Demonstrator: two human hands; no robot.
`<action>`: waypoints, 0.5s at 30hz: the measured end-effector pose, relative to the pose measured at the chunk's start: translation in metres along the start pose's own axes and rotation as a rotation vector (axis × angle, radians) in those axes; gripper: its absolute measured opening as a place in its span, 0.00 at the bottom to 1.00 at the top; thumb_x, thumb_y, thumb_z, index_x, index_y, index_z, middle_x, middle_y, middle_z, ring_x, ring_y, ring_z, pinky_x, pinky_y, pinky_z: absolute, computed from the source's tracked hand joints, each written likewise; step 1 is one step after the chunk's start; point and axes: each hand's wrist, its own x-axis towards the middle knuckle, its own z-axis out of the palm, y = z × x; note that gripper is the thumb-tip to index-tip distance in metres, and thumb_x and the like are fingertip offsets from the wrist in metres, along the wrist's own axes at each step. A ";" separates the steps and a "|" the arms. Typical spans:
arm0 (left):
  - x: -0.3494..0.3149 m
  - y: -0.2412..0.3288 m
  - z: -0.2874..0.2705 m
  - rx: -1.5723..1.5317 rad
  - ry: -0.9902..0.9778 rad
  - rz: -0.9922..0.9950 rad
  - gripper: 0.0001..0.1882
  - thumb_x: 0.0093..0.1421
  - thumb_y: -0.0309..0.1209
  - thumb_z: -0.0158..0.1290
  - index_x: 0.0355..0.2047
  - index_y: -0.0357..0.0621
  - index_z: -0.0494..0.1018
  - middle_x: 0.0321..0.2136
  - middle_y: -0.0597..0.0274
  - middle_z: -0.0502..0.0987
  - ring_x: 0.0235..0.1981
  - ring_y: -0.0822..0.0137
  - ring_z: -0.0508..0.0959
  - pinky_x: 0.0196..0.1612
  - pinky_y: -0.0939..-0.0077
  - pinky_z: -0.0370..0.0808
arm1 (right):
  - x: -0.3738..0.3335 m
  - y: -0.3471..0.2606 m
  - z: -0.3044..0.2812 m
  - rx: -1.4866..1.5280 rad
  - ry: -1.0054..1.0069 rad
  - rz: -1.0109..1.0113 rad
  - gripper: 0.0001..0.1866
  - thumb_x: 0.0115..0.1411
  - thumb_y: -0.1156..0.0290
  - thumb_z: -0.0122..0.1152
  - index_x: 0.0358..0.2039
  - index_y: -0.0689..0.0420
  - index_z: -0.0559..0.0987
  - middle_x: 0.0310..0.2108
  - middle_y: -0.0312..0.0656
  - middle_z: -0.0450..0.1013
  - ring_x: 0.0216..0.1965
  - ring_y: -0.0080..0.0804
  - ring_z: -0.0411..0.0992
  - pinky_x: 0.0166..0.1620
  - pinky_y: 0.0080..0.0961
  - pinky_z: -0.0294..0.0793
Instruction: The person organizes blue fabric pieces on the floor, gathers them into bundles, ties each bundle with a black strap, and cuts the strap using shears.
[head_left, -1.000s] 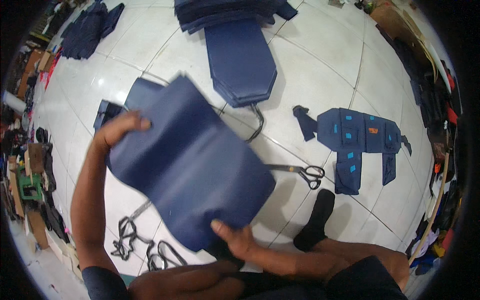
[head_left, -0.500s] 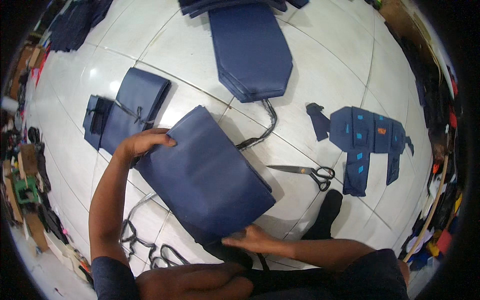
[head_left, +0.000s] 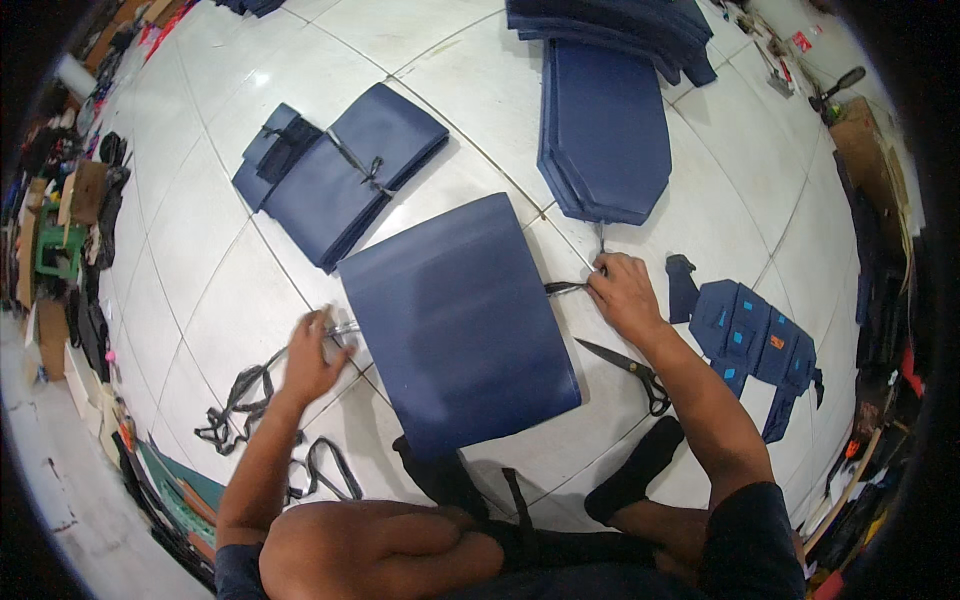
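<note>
In front of me on the tiled floor lies a stack of dark blue sheets (head_left: 460, 330), flat and turned slightly. A black strip (head_left: 566, 288) comes out from under its right edge. My right hand (head_left: 627, 298) is closed on that strip, fingertips pinched together. To the left of the stack my left hand (head_left: 316, 358) hovers over the strip's pale, shiny stretch (head_left: 343, 328). Its thumb stands apart from its fingers, which are slightly blurred. Beyond it, the strip's loose tail (head_left: 245, 395) lies in tangled loops. Black-handled scissors (head_left: 630, 368) rest just below my right forearm's wrist end.
A tied blue bundle (head_left: 350, 175) lies at the upper left. Another blue stack with cut corners (head_left: 607, 130) lies at the upper right, beneath more dark cloth (head_left: 620, 30). Pocketed blue pieces with small coloured tags (head_left: 750, 330) lie at right. Clutter lines both sides.
The stack, tilted up in both hands before, now lies flat on the floor. My left hand has let go and moved down its left side; my right hand has moved up to the black strip.
</note>
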 end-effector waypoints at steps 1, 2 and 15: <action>-0.005 0.007 0.011 0.062 -0.019 0.081 0.36 0.53 0.38 0.63 0.60 0.42 0.64 0.53 0.37 0.66 0.52 0.43 0.69 0.56 0.54 0.67 | 0.005 0.000 -0.002 -0.074 0.048 -0.085 0.10 0.60 0.68 0.59 0.40 0.57 0.76 0.40 0.43 0.73 0.49 0.43 0.69 0.55 0.42 0.65; -0.010 0.013 0.019 0.050 0.079 0.085 0.28 0.54 0.37 0.62 0.53 0.42 0.69 0.48 0.42 0.70 0.49 0.44 0.71 0.53 0.54 0.67 | 0.008 0.000 -0.004 -0.147 0.098 -0.170 0.09 0.61 0.66 0.58 0.39 0.57 0.76 0.39 0.43 0.74 0.48 0.44 0.70 0.56 0.43 0.64; -0.021 0.073 -0.078 -0.241 -0.600 -0.524 0.20 0.67 0.42 0.45 0.37 0.36 0.77 0.28 0.43 0.79 0.31 0.52 0.79 0.38 0.60 0.73 | 0.050 -0.052 -0.097 0.042 -0.576 -0.007 0.15 0.63 0.60 0.52 0.34 0.59 0.79 0.32 0.54 0.78 0.40 0.54 0.76 0.45 0.48 0.74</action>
